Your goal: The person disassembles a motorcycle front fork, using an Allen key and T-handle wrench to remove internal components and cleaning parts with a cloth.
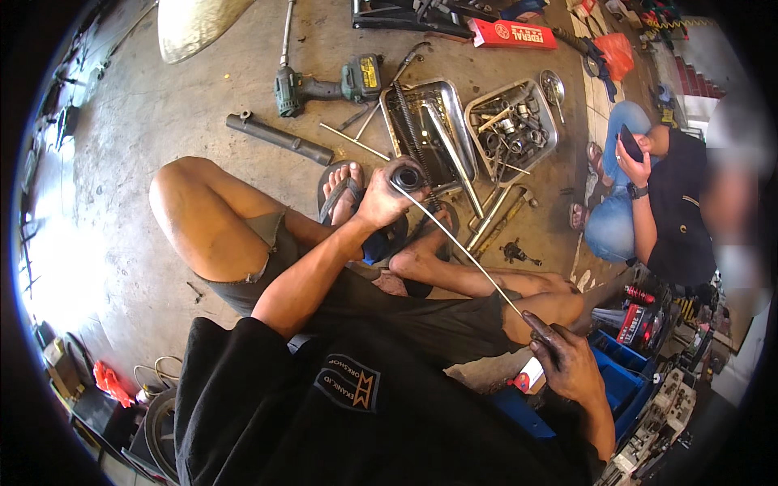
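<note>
My left hand (384, 197) is wrapped round a dark tube (407, 176), its round open end turned up toward me. A long thin metal rod (459, 245) slants from that end down to my right hand (569, 361), whose fingers are closed on its lower end. The rod's upper tip lies at the tube's rim; whether it enters the opening I cannot tell. Dark grime covers the right fingers. Beyond the left hand, a metal tray (468, 105) with dark oily liquid holds a long coil spring (410, 121) and a shiny tube (450, 146).
Another tray (541, 162) holds sockets and small parts. A green cordless impact wrench (312, 91), a dark fork tube (279, 139) and a T-handle wrench (356, 141) lie on the floor. A person (668, 190) sits at right with a phone. A blue toolbox (620, 364) stands beside my right hand.
</note>
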Demonstrator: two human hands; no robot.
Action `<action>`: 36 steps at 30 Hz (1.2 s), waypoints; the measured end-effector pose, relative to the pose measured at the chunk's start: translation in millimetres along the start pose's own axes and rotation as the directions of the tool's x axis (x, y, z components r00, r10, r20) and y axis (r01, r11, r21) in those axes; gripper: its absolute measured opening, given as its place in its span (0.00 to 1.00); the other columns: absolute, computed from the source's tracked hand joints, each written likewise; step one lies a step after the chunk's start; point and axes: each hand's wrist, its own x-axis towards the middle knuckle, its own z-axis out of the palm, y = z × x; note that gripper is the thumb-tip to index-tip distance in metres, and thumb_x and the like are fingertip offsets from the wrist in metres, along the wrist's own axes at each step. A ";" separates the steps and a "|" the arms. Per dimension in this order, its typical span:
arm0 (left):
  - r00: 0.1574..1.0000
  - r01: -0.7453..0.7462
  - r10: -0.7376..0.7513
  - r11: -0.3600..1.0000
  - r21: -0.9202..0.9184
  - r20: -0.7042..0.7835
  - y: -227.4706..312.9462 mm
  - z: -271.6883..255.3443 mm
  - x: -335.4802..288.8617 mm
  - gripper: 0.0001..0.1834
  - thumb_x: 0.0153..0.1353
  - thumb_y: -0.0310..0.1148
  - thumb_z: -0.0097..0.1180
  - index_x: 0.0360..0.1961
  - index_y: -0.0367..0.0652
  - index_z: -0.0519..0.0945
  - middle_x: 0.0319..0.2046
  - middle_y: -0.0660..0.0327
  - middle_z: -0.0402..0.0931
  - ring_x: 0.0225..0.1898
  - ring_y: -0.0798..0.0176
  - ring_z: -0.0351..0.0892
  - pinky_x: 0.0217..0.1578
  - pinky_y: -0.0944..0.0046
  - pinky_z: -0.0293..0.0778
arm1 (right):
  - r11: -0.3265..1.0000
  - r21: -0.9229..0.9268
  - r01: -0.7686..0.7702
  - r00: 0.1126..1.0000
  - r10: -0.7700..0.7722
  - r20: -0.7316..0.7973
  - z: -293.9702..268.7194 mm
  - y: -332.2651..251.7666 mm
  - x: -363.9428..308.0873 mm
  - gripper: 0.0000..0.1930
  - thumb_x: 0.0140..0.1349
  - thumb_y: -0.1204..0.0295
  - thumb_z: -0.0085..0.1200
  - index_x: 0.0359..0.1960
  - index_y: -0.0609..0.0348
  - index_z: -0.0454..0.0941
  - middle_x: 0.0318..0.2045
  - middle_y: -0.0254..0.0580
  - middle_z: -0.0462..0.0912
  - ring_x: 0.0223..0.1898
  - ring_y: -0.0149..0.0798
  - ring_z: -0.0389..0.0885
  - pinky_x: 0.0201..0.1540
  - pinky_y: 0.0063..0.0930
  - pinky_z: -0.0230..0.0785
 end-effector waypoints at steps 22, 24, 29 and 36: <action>0.996 0.080 -0.082 0.996 0.049 0.030 7.3 4.1 -1.4 0.15 0.44 0.26 0.66 0.36 0.36 0.78 0.30 0.61 0.80 0.33 0.69 0.77 0.38 0.66 0.74 | 0.884 -0.467 -0.005 1.000 -0.008 -0.024 -35.7 -25.4 -1.6 0.32 0.52 0.77 0.58 0.62 0.41 0.71 0.32 0.46 0.74 0.23 0.49 0.77 0.25 0.39 0.73; 0.995 0.098 -0.099 0.995 0.016 0.032 6.8 3.8 -0.5 0.15 0.44 0.26 0.66 0.36 0.36 0.78 0.30 0.61 0.80 0.33 0.69 0.77 0.38 0.66 0.74 | 0.864 -0.503 0.002 0.999 -0.022 -0.034 -27.2 -22.0 -5.4 0.33 0.51 0.75 0.58 0.63 0.39 0.70 0.33 0.45 0.73 0.22 0.48 0.77 0.24 0.39 0.73; 0.998 0.058 -0.060 0.991 0.120 0.016 9.2 5.4 -1.3 0.15 0.44 0.26 0.66 0.35 0.36 0.78 0.30 0.61 0.79 0.33 0.68 0.77 0.38 0.66 0.74 | 0.879 -0.478 0.000 1.000 0.011 0.022 -41.9 -27.7 1.0 0.35 0.49 0.74 0.59 0.63 0.38 0.70 0.35 0.47 0.74 0.26 0.49 0.79 0.25 0.40 0.74; 0.997 0.065 -0.069 0.995 0.082 0.045 0.4 6.8 1.4 0.15 0.44 0.26 0.65 0.35 0.36 0.78 0.30 0.61 0.80 0.33 0.69 0.77 0.37 0.66 0.74 | 0.854 -0.520 0.017 1.000 -0.006 0.023 -50.2 -31.5 4.0 0.36 0.47 0.76 0.58 0.63 0.38 0.70 0.34 0.47 0.74 0.26 0.49 0.78 0.25 0.38 0.73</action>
